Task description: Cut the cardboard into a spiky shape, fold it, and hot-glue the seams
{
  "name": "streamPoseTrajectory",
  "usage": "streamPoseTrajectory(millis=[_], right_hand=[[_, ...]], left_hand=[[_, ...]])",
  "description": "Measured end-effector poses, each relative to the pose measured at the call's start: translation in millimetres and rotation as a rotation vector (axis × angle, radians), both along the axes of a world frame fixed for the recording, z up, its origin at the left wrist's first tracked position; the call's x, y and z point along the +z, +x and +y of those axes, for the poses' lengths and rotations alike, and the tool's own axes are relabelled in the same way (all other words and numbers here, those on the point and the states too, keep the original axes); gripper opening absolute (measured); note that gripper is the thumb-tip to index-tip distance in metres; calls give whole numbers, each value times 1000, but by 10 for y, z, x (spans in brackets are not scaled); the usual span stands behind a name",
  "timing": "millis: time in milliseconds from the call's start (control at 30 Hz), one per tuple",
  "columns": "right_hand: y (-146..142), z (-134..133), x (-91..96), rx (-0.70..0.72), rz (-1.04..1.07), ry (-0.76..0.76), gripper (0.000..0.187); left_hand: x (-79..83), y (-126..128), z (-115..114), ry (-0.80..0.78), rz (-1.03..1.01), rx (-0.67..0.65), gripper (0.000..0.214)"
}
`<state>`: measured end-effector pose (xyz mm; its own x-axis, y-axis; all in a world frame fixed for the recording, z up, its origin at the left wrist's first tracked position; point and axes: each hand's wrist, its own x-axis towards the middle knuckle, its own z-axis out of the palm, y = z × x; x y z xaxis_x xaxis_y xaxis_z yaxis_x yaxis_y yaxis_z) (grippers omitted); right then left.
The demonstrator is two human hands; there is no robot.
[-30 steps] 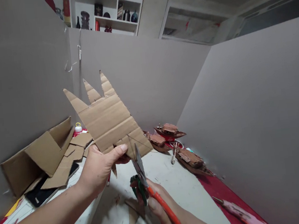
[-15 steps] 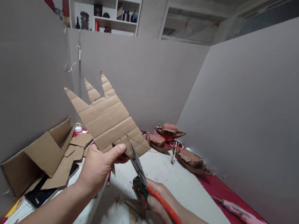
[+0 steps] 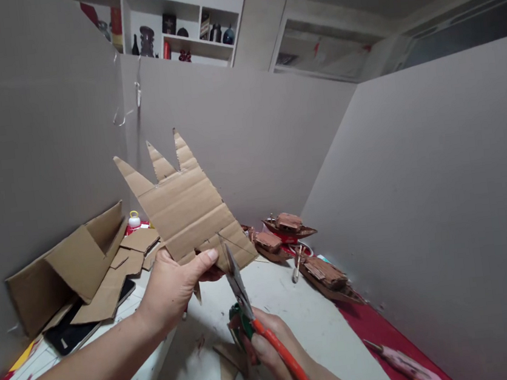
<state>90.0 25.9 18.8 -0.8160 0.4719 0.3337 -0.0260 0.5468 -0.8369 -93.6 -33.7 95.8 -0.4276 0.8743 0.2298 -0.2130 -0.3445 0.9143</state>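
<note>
My left hand (image 3: 170,288) holds up a brown corrugated cardboard piece (image 3: 182,207) with three pointed tips at its top, gripping its lower edge between thumb and fingers. My right hand (image 3: 269,350) is closed on scissors (image 3: 243,304) with green and orange handles. Their blades point up into the bottom edge of the cardboard, beside my left thumb, along a thin drawn line. Cut cardboard scraps (image 3: 228,367) lie on the white table surface (image 3: 289,308) below my hands.
Folded cardboard sheets (image 3: 77,268) and a dark tablet (image 3: 69,336) lie at the left. Three small brown model boats (image 3: 296,243) sit at the back right. A pink tool (image 3: 399,365) rests on the red mat. Grey partition walls (image 3: 419,195) enclose the table. A small white bottle (image 3: 133,219) stands behind.
The cardboard and both hands have shifted slightly; the scissor blades sit a little further into the lower edge of the cardboard.
</note>
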Motion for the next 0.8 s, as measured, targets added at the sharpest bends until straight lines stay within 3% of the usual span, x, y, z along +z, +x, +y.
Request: streamPoseTrajectory(millis=[200, 500, 800], right_hand=[[9, 26, 20, -3, -15, 12, 44], [-18, -22, -16, 24, 39, -95, 50], [-50, -113, -9, -5, 108, -77, 46]], left_hand=[[-13, -10, 9, 12, -15, -12, 26], [5, -6, -8, 16, -7, -19, 27], [17, 12, -34, 5, -3, -30, 20]])
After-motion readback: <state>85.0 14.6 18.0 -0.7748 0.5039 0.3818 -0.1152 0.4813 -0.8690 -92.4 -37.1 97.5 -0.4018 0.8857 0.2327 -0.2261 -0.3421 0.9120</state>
